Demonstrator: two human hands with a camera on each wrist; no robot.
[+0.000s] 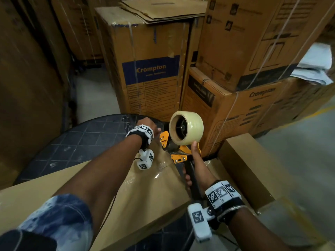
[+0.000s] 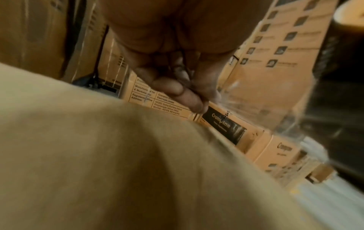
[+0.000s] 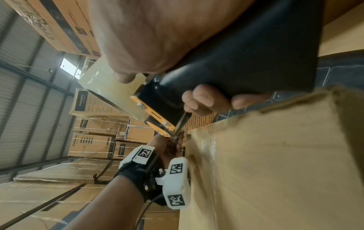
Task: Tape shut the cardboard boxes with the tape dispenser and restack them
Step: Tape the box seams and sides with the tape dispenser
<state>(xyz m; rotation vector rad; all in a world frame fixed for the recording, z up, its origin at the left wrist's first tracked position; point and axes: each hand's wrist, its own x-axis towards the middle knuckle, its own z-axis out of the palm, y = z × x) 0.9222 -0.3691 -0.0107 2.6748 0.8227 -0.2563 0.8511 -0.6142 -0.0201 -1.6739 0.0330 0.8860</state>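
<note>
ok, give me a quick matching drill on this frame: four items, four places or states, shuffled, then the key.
Items:
1. clear roll of packing tape
2. black handle of the orange tape dispenser
3. left hand
4. stack of flattened brown cardboard sheets

Places or states:
A. lying on top of the tall Crompton carton
B. gripped by the right hand
C. at the far edge of the plain brown cardboard box, pinching the loose tape end
D. mounted on the dispenser, thumb tip touching its rim

Pairs: 1-D, 2-B, 3-C, 4-A
</note>
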